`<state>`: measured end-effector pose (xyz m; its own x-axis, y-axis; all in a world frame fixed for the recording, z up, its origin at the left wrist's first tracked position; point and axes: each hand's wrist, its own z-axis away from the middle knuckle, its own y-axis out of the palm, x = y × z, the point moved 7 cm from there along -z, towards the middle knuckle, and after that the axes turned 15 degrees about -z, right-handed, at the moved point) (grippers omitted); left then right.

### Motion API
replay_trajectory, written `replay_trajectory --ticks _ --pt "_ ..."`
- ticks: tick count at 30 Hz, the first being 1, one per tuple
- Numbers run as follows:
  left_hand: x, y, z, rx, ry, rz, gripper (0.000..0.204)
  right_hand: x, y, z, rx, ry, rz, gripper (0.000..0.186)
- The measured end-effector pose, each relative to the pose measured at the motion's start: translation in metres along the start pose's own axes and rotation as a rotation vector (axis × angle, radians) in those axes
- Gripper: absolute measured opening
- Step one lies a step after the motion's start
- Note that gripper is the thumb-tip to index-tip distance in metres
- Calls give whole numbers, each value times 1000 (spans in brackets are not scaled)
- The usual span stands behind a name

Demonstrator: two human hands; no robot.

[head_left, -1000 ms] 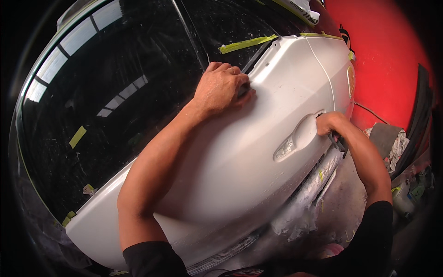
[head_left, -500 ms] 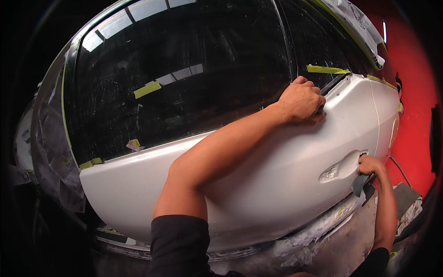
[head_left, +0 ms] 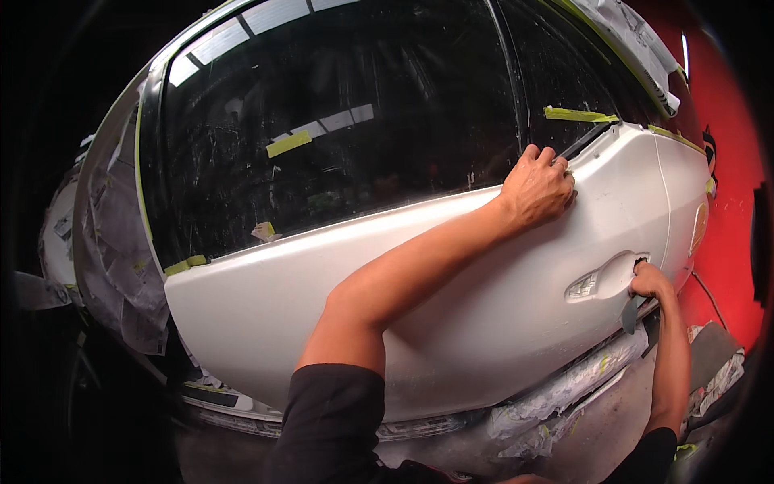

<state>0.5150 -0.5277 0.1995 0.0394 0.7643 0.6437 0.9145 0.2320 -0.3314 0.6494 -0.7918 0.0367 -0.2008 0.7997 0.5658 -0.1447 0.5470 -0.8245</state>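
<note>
Resting curled, the left hand point(head_left: 538, 189) touches the white door point(head_left: 468, 327).

Red surface point(head_left: 732, 234) at right; grey, stained floor point(head_left: 606, 413) below.

And nothing legible here, just faint dark print along the crumpled white sheet point(head_left: 633, 36) at upper right, too small to read!

Looks like a car body/paint workshop from where I'm standing. White car door point(head_left: 266, 323), yellow-green masking tape point(head_left: 289, 143) on the dark window point(head_left: 387, 105) above it, masking paper point(head_left: 121, 262) to its left, crumpled wrapping point(head_left: 564, 389) below, grimy floor point(head_left: 592, 427).
</note>
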Motion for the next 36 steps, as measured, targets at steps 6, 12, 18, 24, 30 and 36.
replay_trajectory --ticks 6,12,18,24,30,36 --pt "-21 -5 30 2 -267 60 35 7 5 11 127 197 -41 26" --pt "-26 -9 12 161 -430 -15 52 0 7 3 248 328 60 15" --pt "-27 -13 3 291 -497 31 61 -1 8 18 321 358 78 14" --pt "-34 -15 3 182 -465 -53 63 -28 -2 16 232 275 -141 23" --pt "-31 -13 5 188 -470 -82 63 -17 5 28 -11 5 -176 73" --pt "-38 -12 -1 154 -468 -173 60 -35 12 49 -157 -206 -172 90"
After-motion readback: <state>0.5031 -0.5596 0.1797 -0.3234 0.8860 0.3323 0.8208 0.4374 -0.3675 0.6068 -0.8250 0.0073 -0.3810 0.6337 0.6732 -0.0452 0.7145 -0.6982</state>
